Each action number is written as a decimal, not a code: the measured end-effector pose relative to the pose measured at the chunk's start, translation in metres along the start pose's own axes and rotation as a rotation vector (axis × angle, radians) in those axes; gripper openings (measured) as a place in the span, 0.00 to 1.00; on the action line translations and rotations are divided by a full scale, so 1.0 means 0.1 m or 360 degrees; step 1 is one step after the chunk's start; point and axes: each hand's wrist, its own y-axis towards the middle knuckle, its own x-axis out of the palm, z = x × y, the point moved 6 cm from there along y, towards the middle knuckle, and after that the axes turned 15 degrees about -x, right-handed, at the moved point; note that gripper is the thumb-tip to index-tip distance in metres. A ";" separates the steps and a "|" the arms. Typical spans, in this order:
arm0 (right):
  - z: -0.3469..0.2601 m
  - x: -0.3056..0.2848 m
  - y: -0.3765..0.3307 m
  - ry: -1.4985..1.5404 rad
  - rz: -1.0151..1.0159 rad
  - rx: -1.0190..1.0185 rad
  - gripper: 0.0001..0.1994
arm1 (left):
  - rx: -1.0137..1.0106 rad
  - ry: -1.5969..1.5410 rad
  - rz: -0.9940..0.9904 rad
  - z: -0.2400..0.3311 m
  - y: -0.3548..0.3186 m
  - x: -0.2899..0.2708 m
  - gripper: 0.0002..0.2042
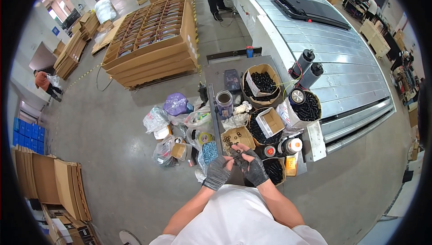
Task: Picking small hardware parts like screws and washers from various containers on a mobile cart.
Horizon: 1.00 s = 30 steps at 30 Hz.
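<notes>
Both my hands wear dark grey fingerless gloves and meet at the near edge of the bench. My left hand (pixel 218 172) has its thumb and fingertips pinched together. My right hand (pixel 253 167) is curled close against it, fingers bent. Something small and dark lies between the fingertips, too small to make out. Just beyond my hands is a shallow cardboard box (pixel 246 136) with small dark rings (pixel 230 140) in it. To its right stands a box of black parts (pixel 257 133) with a small white carton (pixel 271 122) on top. Another container of black parts (pixel 273 170) sits beside my right hand.
A metal-slat conveyor (pixel 328 42) runs along the right. Bags of black parts (pixel 261 83), a metal cup (pixel 224 102) and a white-capped bottle (pixel 291 146) crowd the bench. Plastic bags (pixel 166 153) and blue screws (pixel 209 152) are on the left. Beyond stands a large divided carton (pixel 153 60).
</notes>
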 end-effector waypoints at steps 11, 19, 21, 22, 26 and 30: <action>-0.03 -0.04 0.09 -0.0229 -0.0070 -0.0139 0.26 | 0.0061 -0.0014 -0.0016 0.05 0.13 0.03 0.06; 0.02 -0.05 0.12 -0.0329 -0.0006 -0.0108 0.24 | -0.0176 -0.0312 -0.0185 -0.15 0.19 0.04 0.07; 0.03 -0.02 0.12 -0.0380 -0.0013 -0.0137 0.23 | -0.0247 -0.0429 -0.0204 -0.21 0.19 0.04 0.08; 0.03 0.00 0.12 -0.0390 -0.0016 -0.0130 0.23 | -0.0376 -0.0578 -0.0260 -0.28 0.20 0.07 0.08; 0.04 0.03 0.11 -0.0473 0.0031 -0.0145 0.20 | -0.0602 -0.0862 -0.0366 -0.43 0.22 0.11 0.08; 0.03 0.01 0.09 -0.0690 -0.0023 -0.0285 0.16 | -0.0784 -0.1088 -0.0517 -0.41 0.20 0.13 0.09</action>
